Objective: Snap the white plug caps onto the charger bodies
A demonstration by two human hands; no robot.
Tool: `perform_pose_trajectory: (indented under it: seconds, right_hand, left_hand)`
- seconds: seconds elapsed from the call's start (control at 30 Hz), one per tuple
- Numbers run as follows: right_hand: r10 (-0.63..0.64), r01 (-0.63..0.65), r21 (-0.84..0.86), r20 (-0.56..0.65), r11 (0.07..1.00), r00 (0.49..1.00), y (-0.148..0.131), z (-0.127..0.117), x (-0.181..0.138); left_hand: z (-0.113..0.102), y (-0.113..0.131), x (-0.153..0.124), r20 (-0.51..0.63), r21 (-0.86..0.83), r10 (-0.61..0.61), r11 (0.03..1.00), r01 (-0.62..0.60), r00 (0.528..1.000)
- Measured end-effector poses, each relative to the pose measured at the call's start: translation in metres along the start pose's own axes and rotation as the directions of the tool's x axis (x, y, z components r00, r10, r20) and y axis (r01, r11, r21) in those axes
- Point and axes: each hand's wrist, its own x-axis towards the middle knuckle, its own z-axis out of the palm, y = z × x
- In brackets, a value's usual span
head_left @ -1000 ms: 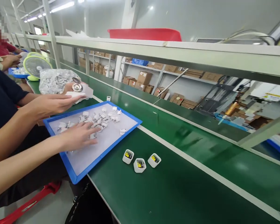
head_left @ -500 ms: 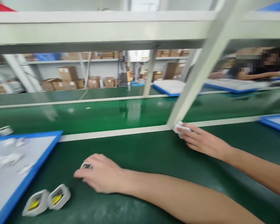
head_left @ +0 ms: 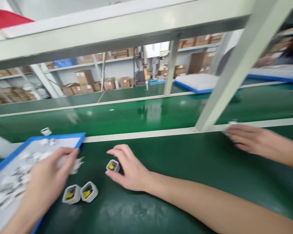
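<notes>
My left hand [head_left: 51, 172] reaches over the tray's right side. Thumb and fingertips pinch a small white part with thin prongs [head_left: 77, 165], blurred. My right hand [head_left: 129, 169] rests on the green table with fingers spread and curved. A white squarish housing with yellow inside [head_left: 112, 165] stands between its thumb and fingers; the thumb is close against it, and the fingers are apart from it. Two similar white housings, one on the left [head_left: 71, 194] and one on the right [head_left: 89, 191], stand side by side, nearer to me.
White parts lie in a blue-edged tray [head_left: 31, 139] at left; another white piece [head_left: 46, 131] sits behind it. A co-worker's hand [head_left: 254, 139] holds something white at right. A slanted post [head_left: 231, 74] and a beam [head_left: 136, 27] cross ahead. Another tray [head_left: 197, 81] lies farther back.
My left hand has come into view over the tray with a white part. My right hand's fingers have spread around the housing. The view has shifted, and the co-worker's hand has moved right.
</notes>
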Motion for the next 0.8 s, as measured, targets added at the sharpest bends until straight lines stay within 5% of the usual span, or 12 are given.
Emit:
perform_pose_trajectory:
  seconds: [0.1, 0.17, 0.23, 0.33, 0.47, 0.6, 0.7, 0.8]
  right_hand:
    - [-0.132, 0.141, 0.171, -0.063, 0.975, 0.989, 0.008, -0.001, 0.002]
    - [-0.090, 0.106, 0.294, -0.068, 0.950, 0.994, 0.012, 0.000, 0.003]
    - [0.001, 0.022, 0.393, -0.056, 0.919, 0.998, 0.012, 0.000, 0.004]
    - [0.092, -0.068, 0.431, -0.036, 0.900, 0.995, 0.012, -0.001, 0.006]
    - [0.236, -0.175, 0.546, -0.043, 0.820, 0.971, 0.013, -0.001, 0.009]
    - [0.401, -0.233, 0.731, -0.061, 0.642, 0.914, 0.022, 0.003, 0.014]
    - [0.443, -0.254, 0.765, -0.046, 0.592, 0.895, 0.030, 0.004, 0.019]
    - [0.493, -0.257, 0.779, -0.076, 0.572, 0.867, 0.032, -0.006, 0.025]
  left_hand:
    - [0.028, 0.026, 0.009, 0.190, -0.461, -0.066, 0.875, 0.148, 0.980]
    - [0.055, 0.041, 0.013, 0.284, -0.661, -0.012, 0.721, 0.205, 0.959]
    - [0.072, 0.047, 0.014, 0.329, -0.733, 0.025, 0.637, 0.238, 0.944]
    - [0.073, 0.044, 0.011, 0.386, -0.717, 0.057, 0.647, 0.260, 0.921]
    - [0.052, 0.029, 0.013, 0.365, -0.585, 0.068, 0.793, 0.172, 0.928]
    - [0.039, 0.020, 0.016, 0.307, -0.132, 0.051, 0.991, -0.011, 0.950]
    - [0.046, 0.023, 0.010, 0.453, 0.240, 0.041, 0.956, -0.167, 0.891]
    - [0.063, 0.037, 0.001, 0.507, 0.426, 0.021, 0.863, -0.272, 0.862]
